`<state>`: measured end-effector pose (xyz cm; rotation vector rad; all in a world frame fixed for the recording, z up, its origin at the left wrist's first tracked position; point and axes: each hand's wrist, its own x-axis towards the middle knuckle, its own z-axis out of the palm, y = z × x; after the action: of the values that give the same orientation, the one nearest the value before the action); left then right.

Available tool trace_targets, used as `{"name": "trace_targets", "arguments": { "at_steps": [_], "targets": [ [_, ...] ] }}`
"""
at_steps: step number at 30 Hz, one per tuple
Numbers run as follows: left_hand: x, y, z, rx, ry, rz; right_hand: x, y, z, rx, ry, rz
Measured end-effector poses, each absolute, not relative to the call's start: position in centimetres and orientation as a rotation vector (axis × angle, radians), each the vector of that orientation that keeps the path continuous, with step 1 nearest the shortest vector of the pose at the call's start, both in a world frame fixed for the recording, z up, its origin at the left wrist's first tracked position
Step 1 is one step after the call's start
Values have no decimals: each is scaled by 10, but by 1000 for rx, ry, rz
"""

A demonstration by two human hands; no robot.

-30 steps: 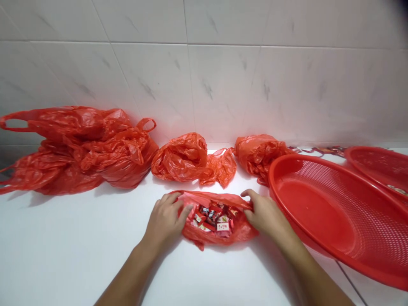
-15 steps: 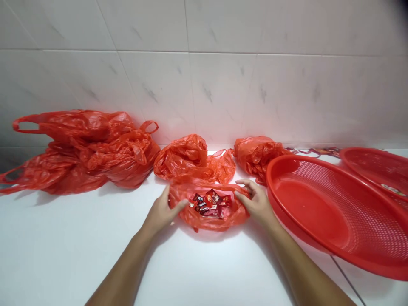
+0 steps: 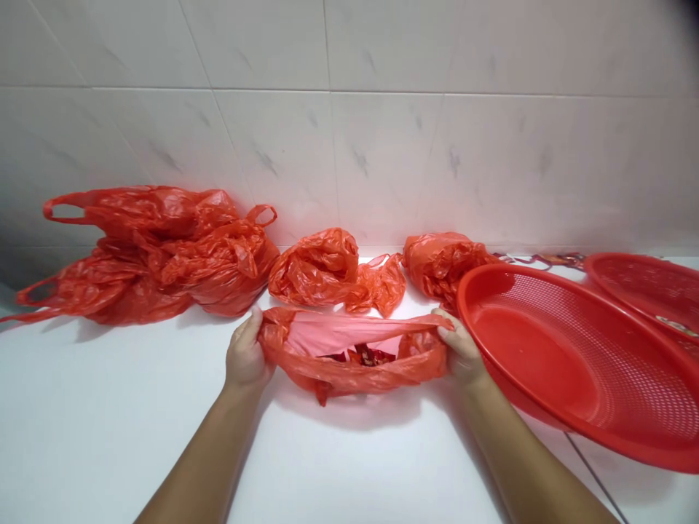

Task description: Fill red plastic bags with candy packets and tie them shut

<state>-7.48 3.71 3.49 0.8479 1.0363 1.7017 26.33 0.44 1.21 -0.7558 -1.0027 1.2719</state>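
Note:
A thin red plastic bag (image 3: pixel 354 375) is stretched wide between my two hands in the middle of the white surface. My left hand (image 3: pixel 248 353) is closed on the bag's left end, thumb on top. At the right end, my right hand (image 3: pixel 461 346) pinches the rim of the same bag. Through the opening show several small shiny wrapped packets (image 3: pixel 371 355), dark red and printed. The front wall of the bag hides the rest of what lies inside.
Red plastic bags (image 3: pixel 164 255) are heaped on the left by the tiled wall (image 3: pixel 382 160). Two crumpled red bags (image 3: pixel 317 266) (image 3: pixel 445 262) lie behind my hands. A large red perforated basket (image 3: pixel 535 356) stands right, with another red basket (image 3: pixel 644 284) behind it.
My hands have moved apart and gripped the bag's ends, pulling its mouth wide and taut. Fewer of the packets show now. The view has shifted slightly.

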Motion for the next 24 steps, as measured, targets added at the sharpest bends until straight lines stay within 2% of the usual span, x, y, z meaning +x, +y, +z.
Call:
{"name": "trace_targets", "arguments": {
  "at_steps": [5, 9, 11, 13, 15, 20, 22, 24],
  "targets": [
    [-73, 38, 36, 907, 1015, 1674, 265, 4, 3, -684, -955, 1359],
    [-69, 24, 36, 1573, 1245, 1972, 257, 4, -3, -681, -981, 1434],
    [-64, 15, 38, 2051, 1415, 1971, 249, 5, -6, -696, -1022, 1450],
    [-57, 7, 39, 2437, 1551, 1752, 242, 5, -8, -705, -1098, 1436],
    [-49, 4, 38, 2595, 1732, 1373, 236, 4, -10, -731, -1198, 1379],
    [-45, 11, 31, 2384, 2160, 514, 234, 3, -14, -987, -1429, 1014],
    [-48, 14, 30, 2275, 2180, 354, 235, 5, -17, -1090, -1385, 916],
    [-51, 15, 31, 2245, 2140, 262, 238, 8, -17, -1077, -1294, 952]
  ]
}}
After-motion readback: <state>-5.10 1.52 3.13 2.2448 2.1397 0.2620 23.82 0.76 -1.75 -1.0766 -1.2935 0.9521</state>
